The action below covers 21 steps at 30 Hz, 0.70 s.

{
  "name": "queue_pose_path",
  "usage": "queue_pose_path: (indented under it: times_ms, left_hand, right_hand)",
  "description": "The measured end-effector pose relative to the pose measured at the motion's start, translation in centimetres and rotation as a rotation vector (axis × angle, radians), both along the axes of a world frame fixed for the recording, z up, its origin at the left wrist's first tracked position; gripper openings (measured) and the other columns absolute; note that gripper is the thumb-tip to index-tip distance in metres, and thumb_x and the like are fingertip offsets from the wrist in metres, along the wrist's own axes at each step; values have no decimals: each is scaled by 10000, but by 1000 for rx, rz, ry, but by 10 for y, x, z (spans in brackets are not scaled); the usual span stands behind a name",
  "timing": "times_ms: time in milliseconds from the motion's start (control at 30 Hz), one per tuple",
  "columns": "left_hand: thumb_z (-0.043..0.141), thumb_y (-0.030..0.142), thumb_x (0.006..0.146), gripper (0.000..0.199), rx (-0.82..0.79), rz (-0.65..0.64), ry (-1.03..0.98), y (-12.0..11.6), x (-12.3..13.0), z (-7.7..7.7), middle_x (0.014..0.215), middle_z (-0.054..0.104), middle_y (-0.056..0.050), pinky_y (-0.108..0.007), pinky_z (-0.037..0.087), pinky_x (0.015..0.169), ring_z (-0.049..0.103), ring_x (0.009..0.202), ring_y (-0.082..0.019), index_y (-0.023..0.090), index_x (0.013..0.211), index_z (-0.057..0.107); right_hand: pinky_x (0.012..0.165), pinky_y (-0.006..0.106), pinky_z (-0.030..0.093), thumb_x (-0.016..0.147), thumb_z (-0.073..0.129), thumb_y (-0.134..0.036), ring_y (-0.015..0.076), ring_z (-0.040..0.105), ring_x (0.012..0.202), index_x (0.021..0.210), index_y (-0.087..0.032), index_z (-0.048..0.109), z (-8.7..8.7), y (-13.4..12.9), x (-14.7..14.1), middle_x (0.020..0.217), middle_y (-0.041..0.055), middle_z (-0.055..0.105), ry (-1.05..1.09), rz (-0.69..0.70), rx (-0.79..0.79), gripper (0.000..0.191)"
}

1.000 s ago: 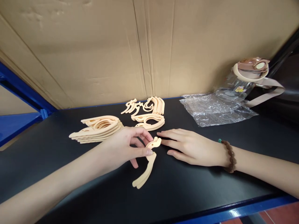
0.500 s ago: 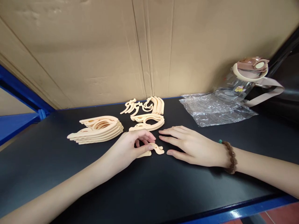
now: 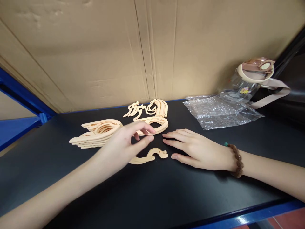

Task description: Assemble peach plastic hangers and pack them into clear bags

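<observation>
A curved beige plastic piece with a hook end (image 3: pixel 159 152) lies on the black tabletop (image 3: pixel 152 197), its left end partly behind my left hand. My left hand (image 3: pixel 128 138) hovers just above and left of it, thumb and fingers apart, holding nothing. To the right, my right hand (image 3: pixel 190 146) rests palm down with fingers spread, near the hook end but not on it. Behind my left hand is a small stack of curved beige pieces (image 3: pixel 162 127), partly covered. A taller stack of the same kind (image 3: pixel 92 136) stands to the left.
Small beige hooks (image 3: pixel 133 109) and several curved arms (image 3: pixel 161 108) lie at the back. Clear plastic bags (image 3: pixel 221 111) are spread at the back right, beside a bottle (image 3: pixel 256 71) with a strap. A cardboard wall (image 3: pixel 100 54) closes off the rear.
My left hand has let go of the hook piece and moved left and slightly up, uncovering more of the piece. My right hand has barely moved.
</observation>
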<state>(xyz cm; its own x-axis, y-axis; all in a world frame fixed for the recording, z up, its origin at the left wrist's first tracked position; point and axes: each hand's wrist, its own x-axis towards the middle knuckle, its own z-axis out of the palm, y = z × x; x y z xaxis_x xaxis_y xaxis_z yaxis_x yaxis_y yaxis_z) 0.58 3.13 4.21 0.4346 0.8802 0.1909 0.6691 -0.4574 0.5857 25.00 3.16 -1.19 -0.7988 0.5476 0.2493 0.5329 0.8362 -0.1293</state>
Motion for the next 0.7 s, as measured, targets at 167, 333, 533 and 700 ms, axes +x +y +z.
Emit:
queue_pose_path:
  times_ms: [167, 333, 533, 700]
  left_hand:
    - [499, 309, 912, 181, 314, -18, 314, 43, 1, 25, 884, 687, 17, -265, 414, 656, 594, 726, -154, 214, 881, 650]
    - [453, 266, 941, 239, 399, -32, 636, 101, 6, 19, 995, 665, -43, -309, 447, 751, 613, 923, -223, 187, 959, 678]
    - [521, 292, 967, 204, 318, -91, 797, 136, 22, 5, 1094, 641, -70, -357, 518, 811, 626, 976, -211, 167, 1064, 650]
    - [586, 332, 946, 304, 282, -118, 890, 143, 32, 5, 1179, 615, -89, -416, 551, 834, 634, 985, -214, 157, 1194, 581]
  right_hand:
    - [1059, 439, 411, 993, 428, -368, 260, 502, 1252, 1357, -102, 536, 0, 0, 0, 1401, 133, 542, 2, 1, 3, 464]
    - [1055, 446, 413, 992, 431, -362, 265, 512, 1246, 1351, -100, 542, -1, 1, -1, 1386, 144, 554, 9, 7, 23, 459]
    - [1043, 450, 423, 987, 443, -356, 271, 526, 1233, 1345, -95, 546, 0, -1, 1, 1377, 156, 561, 17, 13, 30, 454]
    - [1054, 451, 412, 989, 439, -352, 273, 516, 1244, 1347, -86, 542, 0, 0, 2, 1382, 157, 556, 9, 14, 33, 458]
